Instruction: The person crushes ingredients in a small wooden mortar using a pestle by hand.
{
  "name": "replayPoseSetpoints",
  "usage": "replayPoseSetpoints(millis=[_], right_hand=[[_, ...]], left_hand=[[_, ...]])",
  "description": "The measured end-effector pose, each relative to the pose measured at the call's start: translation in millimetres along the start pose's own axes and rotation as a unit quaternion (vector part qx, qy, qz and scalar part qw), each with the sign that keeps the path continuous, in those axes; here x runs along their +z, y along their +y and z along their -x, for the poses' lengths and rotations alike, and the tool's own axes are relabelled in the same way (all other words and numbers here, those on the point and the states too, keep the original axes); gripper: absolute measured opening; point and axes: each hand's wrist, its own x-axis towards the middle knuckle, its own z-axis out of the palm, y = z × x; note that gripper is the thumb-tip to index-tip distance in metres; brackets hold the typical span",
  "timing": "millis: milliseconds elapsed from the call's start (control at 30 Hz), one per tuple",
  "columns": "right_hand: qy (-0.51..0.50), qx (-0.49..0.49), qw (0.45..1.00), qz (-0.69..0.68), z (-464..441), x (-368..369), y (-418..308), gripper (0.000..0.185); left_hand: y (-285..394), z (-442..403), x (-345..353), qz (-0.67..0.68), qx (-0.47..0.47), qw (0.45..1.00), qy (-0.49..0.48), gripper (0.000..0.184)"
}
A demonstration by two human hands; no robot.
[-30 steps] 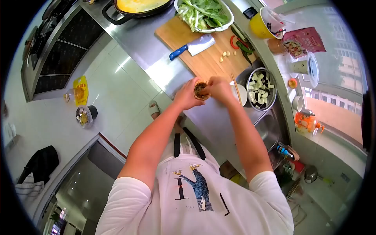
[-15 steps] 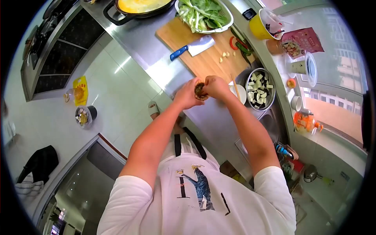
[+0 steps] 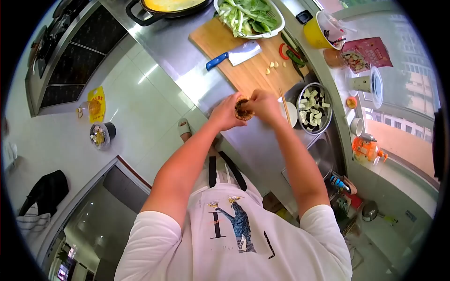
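With our left hand (image 3: 226,113) we grip a round brown container (image 3: 240,114), a knife (image 3: 234,55) at twelve o'clock from it, a metal bowl (image 3: 327,121) at three; our right hand (image 3: 264,107) bunches at its mouth, holding what we cannot tell.

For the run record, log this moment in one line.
left hand: grips round brown container | right hand: at its opening | cutting board: cleaver, garlic cloves | metal bowl: cut pieces

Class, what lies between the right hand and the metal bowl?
A white dish with chopsticks across it lies between the right hand and metal bowl, in the head view.
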Motion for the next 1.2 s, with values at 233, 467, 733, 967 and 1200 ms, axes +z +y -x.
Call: replayPoseSetpoints(millis=[233,467,733,967,1200], right_hand=[[0.04,-0.071,0.997,-0.005,16,3,4,0.019],[0.07,-0.06,0.996,0.012,3,25,12,0.019],[0.054,-0.038,0.998,0.006,28,31,10,0.016],[0.028,-0.021,0.999,-0.023,22,4,-3,0.021],[0.034,-0.036,0.999,-0.009,19,10,13,0.023]], left_hand=[[1,-13,-2,0.0,0.019,1.0,-0.008,0.108],[8,-2,-5,0.015,-0.009,1.0,-0.022,0.107],[-1,-4,3,0.003,0.007,1.0,0.0,0.106],[5,0,-2,-0.009,0.005,1.0,-0.006,0.109],[5,0,0,0.006,-0.001,1.0,-0.031,0.109]])
